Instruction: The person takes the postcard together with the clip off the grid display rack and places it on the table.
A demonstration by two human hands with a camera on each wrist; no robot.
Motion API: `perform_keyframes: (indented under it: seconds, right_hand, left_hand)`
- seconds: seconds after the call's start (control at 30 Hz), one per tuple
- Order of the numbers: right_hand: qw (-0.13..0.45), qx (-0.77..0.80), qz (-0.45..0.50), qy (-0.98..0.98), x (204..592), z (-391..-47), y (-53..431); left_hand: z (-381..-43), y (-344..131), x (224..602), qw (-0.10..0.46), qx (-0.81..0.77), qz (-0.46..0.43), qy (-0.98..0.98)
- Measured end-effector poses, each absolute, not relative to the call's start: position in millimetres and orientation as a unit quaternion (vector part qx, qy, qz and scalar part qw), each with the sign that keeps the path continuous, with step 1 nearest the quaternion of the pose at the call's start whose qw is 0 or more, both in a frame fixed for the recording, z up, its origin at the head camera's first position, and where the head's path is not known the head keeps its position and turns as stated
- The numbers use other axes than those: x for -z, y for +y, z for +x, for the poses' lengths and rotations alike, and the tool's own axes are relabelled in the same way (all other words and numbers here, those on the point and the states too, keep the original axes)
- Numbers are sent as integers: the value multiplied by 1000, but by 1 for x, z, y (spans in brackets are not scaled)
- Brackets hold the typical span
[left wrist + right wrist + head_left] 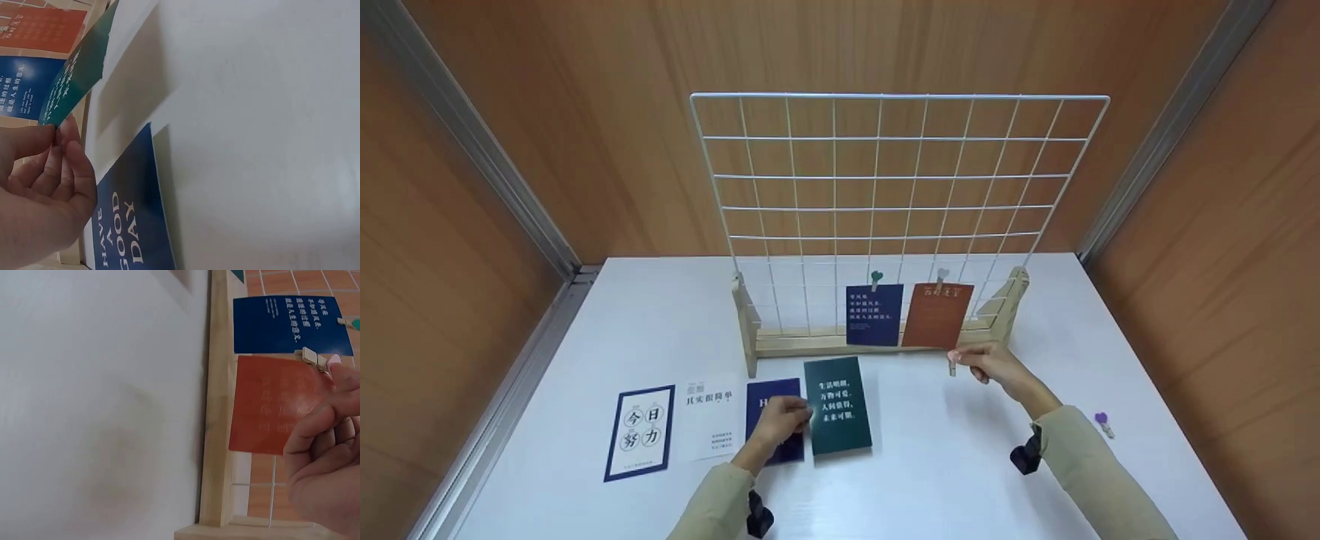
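My left hand (pixel 781 420) pinches the left edge of a dark green card (pixel 840 409) between thumb and fingers. In the left wrist view the card is tilted up and casts a shadow on the table. Beneath that hand lies a navy "HAVE A GOOD DAY" card (pixel 135 214). With thumb and finger my right hand (pixel 991 369) pinches a small wooden clothespin (pixel 310 356) with a pink top, just below the orange card (pixel 937 315). That card and a blue card (pixel 874 315) hang on the white wire grid (pixel 877 177), each from a clothespin.
Left on the table (pixel 945 465) lie a white card (pixel 709 420) and a blue-bordered card (pixel 639 433). A clothespin with a purple heart (pixel 1102 424) lies at the right. The grid stands in a wooden base (pixel 802 345); wood-panelled walls enclose the table.
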State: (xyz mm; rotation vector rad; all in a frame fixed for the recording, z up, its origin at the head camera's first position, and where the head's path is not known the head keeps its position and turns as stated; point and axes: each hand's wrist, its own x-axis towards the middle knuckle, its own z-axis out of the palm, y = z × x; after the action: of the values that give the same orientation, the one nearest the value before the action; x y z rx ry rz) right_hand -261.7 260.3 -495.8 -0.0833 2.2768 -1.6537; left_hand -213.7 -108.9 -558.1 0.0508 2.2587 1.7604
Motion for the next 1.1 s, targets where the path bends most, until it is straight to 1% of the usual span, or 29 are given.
perform_keyframes:
  seconds: [0.17, 0.37, 0.53, 0.7, 1.0, 1.1]
  right_hand:
    - [183, 574, -28, 797, 505, -255, 286]
    - [200, 562, 6, 803, 514, -244, 316]
    - [204, 550, 31, 809, 520, -238, 333]
    - [222, 529, 47, 818, 528, -229, 349]
    - [235, 497, 57, 833, 542, -216, 369]
    - [228, 485, 65, 842, 546, -214, 373]
  left_hand:
    - [-211, -106, 564, 143, -593, 3, 792]
    - [-209, -103, 568, 149, -586, -3, 797]
    - [-209, -101, 569, 151, -577, -13, 803]
    - [-209, -99, 568, 156, -556, -21, 816]
    - [-209, -97, 564, 138, -531, -14, 836]
    - [-210, -97, 563, 129, -504, -18, 854]
